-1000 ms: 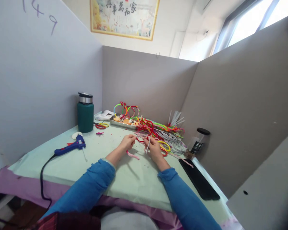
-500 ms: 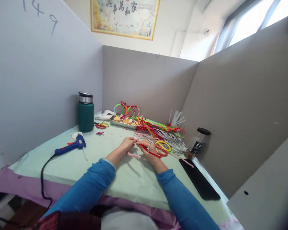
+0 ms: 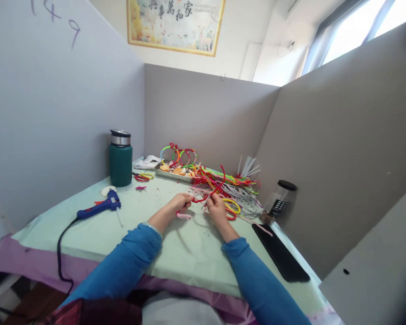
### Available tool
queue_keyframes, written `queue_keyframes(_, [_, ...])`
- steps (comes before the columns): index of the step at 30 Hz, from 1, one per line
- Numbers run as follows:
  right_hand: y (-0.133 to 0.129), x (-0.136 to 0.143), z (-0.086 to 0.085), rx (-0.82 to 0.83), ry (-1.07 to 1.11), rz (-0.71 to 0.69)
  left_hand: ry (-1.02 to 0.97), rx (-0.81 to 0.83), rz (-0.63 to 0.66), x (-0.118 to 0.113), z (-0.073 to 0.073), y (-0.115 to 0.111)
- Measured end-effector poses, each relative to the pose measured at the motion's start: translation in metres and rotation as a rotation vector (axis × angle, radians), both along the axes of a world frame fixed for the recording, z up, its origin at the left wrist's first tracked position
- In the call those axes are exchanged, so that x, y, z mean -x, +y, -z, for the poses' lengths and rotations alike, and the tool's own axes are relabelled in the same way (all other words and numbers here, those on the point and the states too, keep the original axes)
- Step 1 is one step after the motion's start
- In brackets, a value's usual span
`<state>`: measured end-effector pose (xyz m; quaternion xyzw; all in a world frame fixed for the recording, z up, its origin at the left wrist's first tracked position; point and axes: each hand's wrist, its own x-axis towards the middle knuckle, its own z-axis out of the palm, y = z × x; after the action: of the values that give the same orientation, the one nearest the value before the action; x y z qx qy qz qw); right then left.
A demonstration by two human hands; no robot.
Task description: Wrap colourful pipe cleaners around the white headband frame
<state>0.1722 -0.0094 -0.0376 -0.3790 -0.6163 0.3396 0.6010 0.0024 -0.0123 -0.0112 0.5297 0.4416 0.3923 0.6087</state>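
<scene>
My left hand (image 3: 182, 204) is closed, with a pink pipe cleaner (image 3: 183, 216) sticking out below its fingers. A red pipe cleaner (image 3: 200, 200) stretches from my left fingertips to my right hand (image 3: 216, 208). The right fingers are pinched around it, and its loose end curves up beyond them. A thin pale strand shows between the hands, too small to make out. Both hands are held above the table. Just beyond the right hand lie scissors with yellow and red handles (image 3: 236, 205), partly hidden by that hand.
Behind the hands lies a heap of coloured pipe cleaners (image 3: 237, 183), beside a metal tray (image 3: 174, 176) of small pieces. At left are a blue glue gun (image 3: 99, 205), a green bottle (image 3: 121, 164) and more scissors (image 3: 142, 177). A black phone-like slab (image 3: 280, 255) and clear jar (image 3: 279, 201) stand at right.
My right hand has turned and drawn slightly away from the left. The red pipe cleaner's loose end has swung from below the right hand to above it.
</scene>
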Motion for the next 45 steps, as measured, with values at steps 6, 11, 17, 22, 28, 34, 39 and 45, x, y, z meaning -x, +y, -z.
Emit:
queue_keyframes(6, [-0.005,-0.007,-0.010,0.158,0.091,-0.184,0.174,-0.119,0.059,-0.002,0.011,0.006])
queue_keyframes(11, [-0.012,-0.013,-0.017,0.190,-0.093,-0.408,0.206,-0.093,0.081,0.001,0.012,0.007])
queue_keyframes(17, [-0.014,-0.017,-0.013,0.091,-0.287,-0.445,0.094,0.010,0.200,0.002,0.004,-0.003])
queue_keyframes(22, [-0.013,-0.015,-0.013,-0.038,-0.446,-0.381,0.092,0.019,0.244,0.001,0.006,-0.003])
queue_keyframes(28, [-0.016,-0.012,-0.020,-0.307,-0.574,-0.439,0.119,0.069,0.236,0.001,0.005,-0.003])
queue_keyframes(34, [-0.016,-0.011,-0.018,-0.378,-0.595,-0.380,0.122,0.049,0.268,0.002,0.007,-0.001])
queue_keyframes(39, [-0.014,-0.011,-0.016,-0.372,-0.604,-0.405,0.120,0.046,0.283,0.002,0.009,0.002])
queue_keyframes(45, [-0.015,-0.010,-0.015,-0.453,-0.673,-0.420,0.128,0.036,0.262,0.003,0.008,0.001])
